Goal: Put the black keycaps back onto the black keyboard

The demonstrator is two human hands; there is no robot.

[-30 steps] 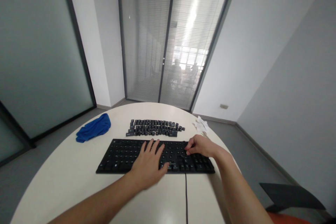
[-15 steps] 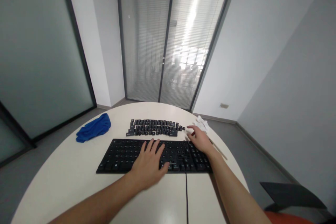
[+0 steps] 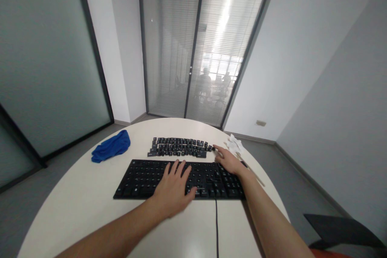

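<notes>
My left hand point(image 3: 172, 189) lies over the middle of a black keyboard point(image 3: 140, 179), palm down and fingers spread. Many of the keyboard's key positions look bare of caps. Beyond it, loose black keycaps point(image 3: 178, 147) are laid out in rows on the table. My right hand point(image 3: 228, 160) reaches over the keyboard's far right corner. Its index finger is stretched out to the last keycap point(image 3: 213, 148) at the right end of the rows and appears to touch it. The other fingers are bent and partly hidden.
A blue cloth point(image 3: 111, 146) lies on the round white table point(image 3: 75, 197) at the left. Crumpled white tissue point(image 3: 234, 144) and a thin stick point(image 3: 256, 177) lie at the right. The keyboard's cable point(image 3: 217, 225) runs toward me. A chair point(image 3: 341, 229) stands at lower right.
My right hand has moved slightly left, bringing its index fingertip to the end keycap. The left hand keeps its place on the keyboard. The whole view has shifted a little.
</notes>
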